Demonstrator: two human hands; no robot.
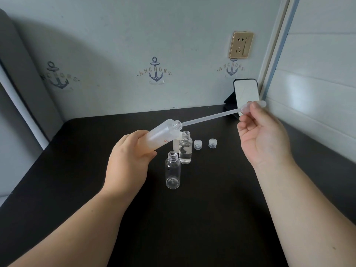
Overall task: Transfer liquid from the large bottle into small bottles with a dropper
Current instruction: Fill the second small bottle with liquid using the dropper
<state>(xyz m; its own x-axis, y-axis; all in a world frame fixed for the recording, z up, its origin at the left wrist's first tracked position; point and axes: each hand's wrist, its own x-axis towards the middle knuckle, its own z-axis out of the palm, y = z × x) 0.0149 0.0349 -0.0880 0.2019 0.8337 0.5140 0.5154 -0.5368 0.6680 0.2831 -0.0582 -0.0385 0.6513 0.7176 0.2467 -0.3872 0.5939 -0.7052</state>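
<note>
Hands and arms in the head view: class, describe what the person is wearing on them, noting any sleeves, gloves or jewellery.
Both arms are bare right up to the frame's lower edge. The left hand and right hand wear no gloves; no rings, watch or bracelets show on the fingers or wrists. No sleeve is visible.

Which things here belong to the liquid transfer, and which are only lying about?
In the job: large bottle in left hand; dropper in right hand; two small bottles; two caps.

Lying about: phone on stand; wall socket.
</note>
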